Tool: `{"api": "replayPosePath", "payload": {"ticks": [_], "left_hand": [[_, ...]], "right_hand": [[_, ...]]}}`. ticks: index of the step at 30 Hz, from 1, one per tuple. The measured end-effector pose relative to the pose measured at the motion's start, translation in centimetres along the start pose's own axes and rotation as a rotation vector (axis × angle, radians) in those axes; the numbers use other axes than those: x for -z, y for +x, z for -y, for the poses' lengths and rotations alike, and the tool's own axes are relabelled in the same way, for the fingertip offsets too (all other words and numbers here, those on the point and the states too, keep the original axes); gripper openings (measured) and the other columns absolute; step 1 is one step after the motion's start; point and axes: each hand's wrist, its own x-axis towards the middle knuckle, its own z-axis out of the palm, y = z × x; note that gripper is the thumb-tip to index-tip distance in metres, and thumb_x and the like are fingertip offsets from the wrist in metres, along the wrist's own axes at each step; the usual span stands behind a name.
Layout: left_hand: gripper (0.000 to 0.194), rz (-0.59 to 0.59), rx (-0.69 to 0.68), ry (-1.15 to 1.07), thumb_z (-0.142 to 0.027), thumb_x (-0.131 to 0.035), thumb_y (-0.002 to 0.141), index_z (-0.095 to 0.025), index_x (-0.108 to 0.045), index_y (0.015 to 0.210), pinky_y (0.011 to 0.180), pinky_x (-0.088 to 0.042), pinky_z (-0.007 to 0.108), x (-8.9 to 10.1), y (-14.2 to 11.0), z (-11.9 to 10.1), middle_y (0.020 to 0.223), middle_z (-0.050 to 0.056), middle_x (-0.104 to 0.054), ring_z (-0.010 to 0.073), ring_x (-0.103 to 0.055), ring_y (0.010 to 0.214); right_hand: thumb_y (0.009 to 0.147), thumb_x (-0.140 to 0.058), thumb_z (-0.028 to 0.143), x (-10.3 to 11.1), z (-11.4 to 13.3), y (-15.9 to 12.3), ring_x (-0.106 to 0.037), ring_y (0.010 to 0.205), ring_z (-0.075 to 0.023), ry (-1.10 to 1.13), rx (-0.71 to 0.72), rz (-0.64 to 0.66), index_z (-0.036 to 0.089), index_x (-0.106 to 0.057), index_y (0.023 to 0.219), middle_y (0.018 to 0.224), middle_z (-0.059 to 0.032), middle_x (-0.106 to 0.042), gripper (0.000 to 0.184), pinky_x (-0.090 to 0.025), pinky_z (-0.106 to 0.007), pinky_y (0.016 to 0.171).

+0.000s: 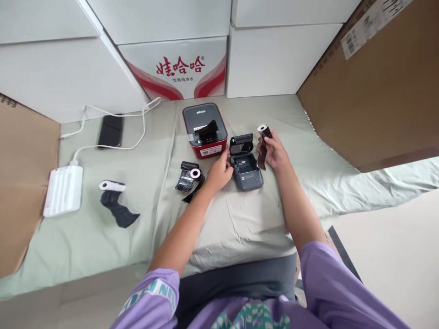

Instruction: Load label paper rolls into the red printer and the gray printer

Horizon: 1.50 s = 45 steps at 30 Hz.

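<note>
A small dark grey label printer (247, 176) lies on the cloth with its lid (241, 144) raised, showing its hollow paper bay. My left hand (221, 171) is at the printer's left side, its fingers bent against the edge near the hinge. To the right of the printer, my right hand (276, 151) holds a roll of black label paper (264, 131) upright, its white core end on top. A dark strip hangs down from that roll, beside the raised lid. The fingers behind the roll are partly hidden.
Behind stands a red and black printer (210, 150). Left of my forearm lie more black rolls (185, 180); another unrolled label roll (115, 186) is farther left. A phone (110, 131), a white charger (64, 191) with cable, and a brown carton (377, 91) surround the area.
</note>
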Motion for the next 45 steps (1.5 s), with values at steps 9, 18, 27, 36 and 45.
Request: {"api": "replayPosePath", "payload": {"ticks": [9, 18, 27, 36, 45], "left_hand": [[0.078, -0.088, -0.101, -0.011, -0.004, -0.053, 0.083, -0.016, -0.043, 0.159, 0.098, -0.055, 0.040, -0.5, 0.9, 1.1, 0.127, 0.013, -0.071, 0.0182, -0.068, 0.086], [0.077, -0.098, -0.091, -0.013, -0.003, -0.052, 0.082, -0.016, -0.045, 0.157, 0.094, -0.056, 0.038, -0.3, 1.2, 0.8, 0.127, 0.013, -0.071, 0.0160, -0.067, 0.081], [0.076, -0.089, -0.082, -0.058, -0.004, -0.054, 0.082, -0.016, -0.046, 0.156, 0.093, -0.056, 0.037, -0.4, 1.6, 1.2, 0.129, 0.014, -0.071, 0.0158, -0.067, 0.082], [0.074, -0.087, -0.081, -0.068, -0.004, -0.055, 0.083, -0.014, -0.047, 0.156, 0.091, -0.056, 0.036, -0.3, 1.5, 1.1, 0.128, 0.013, -0.071, 0.0161, -0.067, 0.081], [0.075, -0.099, -0.093, -0.078, -0.004, -0.056, 0.081, -0.017, -0.048, 0.155, 0.091, -0.058, 0.037, -0.3, 1.6, 1.2, 0.125, 0.011, -0.073, 0.0159, -0.067, 0.079]], "right_hand": [[0.065, -0.082, 0.054, 0.9, -1.1, 1.4, -0.064, 0.086, -0.0188, -0.194, 0.261, -0.139, 0.030, -0.050, 0.097, 0.089, 0.0036, -0.062, 0.051, -0.056, -0.031, 0.073], [0.073, -0.076, 0.045, 3.3, -0.8, 2.5, -0.058, 0.106, -0.0208, -0.431, 0.569, -0.359, 0.027, -0.056, 0.102, 0.104, -0.0023, -0.059, 0.040, -0.053, -0.034, 0.095], [0.069, -0.083, 0.051, 1.7, -0.6, 2.2, -0.069, 0.115, -0.0234, -0.188, 0.460, -0.264, 0.031, -0.052, 0.103, 0.109, -0.0009, -0.062, 0.050, -0.063, -0.037, 0.085], [0.071, -0.084, 0.048, -1.8, 2.5, -1.9, -0.071, 0.110, -0.0250, -0.161, 0.395, -0.027, 0.036, -0.061, 0.115, 0.131, -0.0007, -0.065, 0.051, -0.064, -0.035, 0.075], [0.094, -0.067, 0.048, -3.3, 3.4, -5.0, -0.061, 0.119, -0.0286, -0.790, 0.450, 0.252, 0.035, -0.072, 0.128, 0.129, -0.0073, -0.061, 0.037, -0.053, -0.051, 0.110]]}}
